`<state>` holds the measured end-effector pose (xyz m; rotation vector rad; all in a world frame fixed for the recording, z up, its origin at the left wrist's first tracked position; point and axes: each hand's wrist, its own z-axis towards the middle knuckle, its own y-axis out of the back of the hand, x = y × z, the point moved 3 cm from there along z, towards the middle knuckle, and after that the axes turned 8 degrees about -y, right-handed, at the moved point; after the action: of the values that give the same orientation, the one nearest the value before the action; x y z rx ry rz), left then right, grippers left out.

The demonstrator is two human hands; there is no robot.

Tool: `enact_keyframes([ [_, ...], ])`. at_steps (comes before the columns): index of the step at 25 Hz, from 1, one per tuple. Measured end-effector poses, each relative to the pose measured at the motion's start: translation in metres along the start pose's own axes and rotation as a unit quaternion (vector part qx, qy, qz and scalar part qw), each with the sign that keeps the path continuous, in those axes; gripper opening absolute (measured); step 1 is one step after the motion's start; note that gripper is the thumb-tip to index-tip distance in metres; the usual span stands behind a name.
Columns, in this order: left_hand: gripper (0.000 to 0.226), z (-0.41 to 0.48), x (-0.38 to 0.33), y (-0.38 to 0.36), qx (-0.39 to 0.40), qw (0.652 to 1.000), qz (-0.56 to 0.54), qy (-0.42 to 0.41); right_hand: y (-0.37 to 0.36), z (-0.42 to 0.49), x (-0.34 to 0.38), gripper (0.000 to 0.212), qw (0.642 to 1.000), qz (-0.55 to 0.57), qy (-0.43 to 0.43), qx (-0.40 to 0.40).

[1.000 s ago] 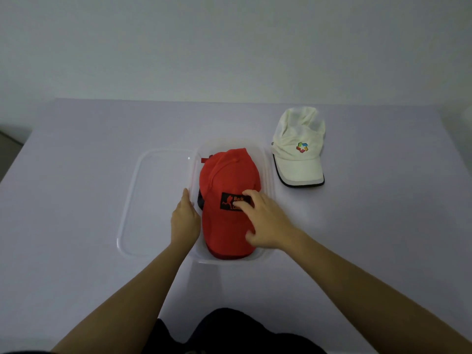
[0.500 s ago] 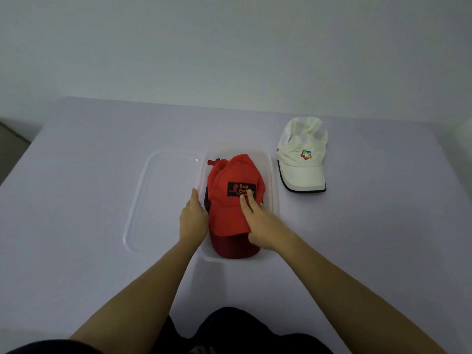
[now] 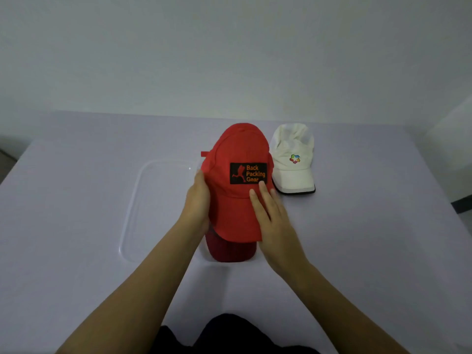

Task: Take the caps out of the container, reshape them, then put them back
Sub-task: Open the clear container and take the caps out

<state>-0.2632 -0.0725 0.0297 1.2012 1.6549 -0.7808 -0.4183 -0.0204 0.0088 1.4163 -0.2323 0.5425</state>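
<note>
- The red cap [image 3: 236,180] sits raised above the clear container [image 3: 204,254], brim toward the person, its black patch reading "Back Packing Gear".
- The left hand [image 3: 196,203] grips the red cap's left side, fingers wrapped under the edge.
- The right hand [image 3: 273,221] lies on the brim's right part with fingers stretched flat over the cloth; whether the thumb clamps beneath cannot be told.
- A dark red cap [image 3: 231,251] lies in the container, directly under the red cap's brim.
- The clear lid [image 3: 158,208] lies flat on the table [image 3: 76,226], left of the red cap.
- The white cap [image 3: 293,159] rests on the table just right of the red cap, brim toward the person.
</note>
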Motion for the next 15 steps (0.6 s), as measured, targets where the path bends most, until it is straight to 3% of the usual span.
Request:
enact_keyframes([
  [2, 0.053, -0.004, -0.009, -0.014, -0.006, 0.999, -0.005, -0.041, 0.015, -0.007, -0.002, 0.09, 0.999, 0.037, 0.029, 0.011],
  [4, 0.05, -0.01, -0.013, -0.024, -0.017, 0.997, -0.001, -0.072, 0.036, -0.018, -0.008, 0.092, 0.982, 0.154, 0.028, 0.108],
  [6, 0.045, -0.019, -0.011, -0.036, -0.015, 0.996, 0.027, -0.086, 0.06, -0.027, -0.018, 0.095, 0.931, 0.322, -0.084, 0.15],
  [8, 0.04, -0.036, -0.002, -0.056, 0.009, 0.994, 0.063, -0.094, 0.072, -0.029, -0.044, 0.091, 0.856, 0.451, -0.242, 0.071],
  [10, 0.032, -0.057, 0.012, -0.082, 0.042, 0.991, 0.081, -0.093, 0.07, -0.032, -0.081, 0.095, 0.816, 0.475, -0.328, 0.039],
  [13, 0.033, -0.073, 0.043, -0.118, 0.063, 0.991, 0.088, -0.073, 0.066, -0.046, -0.133, 0.103, 0.817, 0.443, -0.364, 0.055],
  [15, 0.032, -0.079, 0.07, -0.145, 0.084, 0.99, 0.099, -0.05, 0.064, -0.064, -0.169, 0.104, 0.789, 0.466, -0.394, 0.074],
])
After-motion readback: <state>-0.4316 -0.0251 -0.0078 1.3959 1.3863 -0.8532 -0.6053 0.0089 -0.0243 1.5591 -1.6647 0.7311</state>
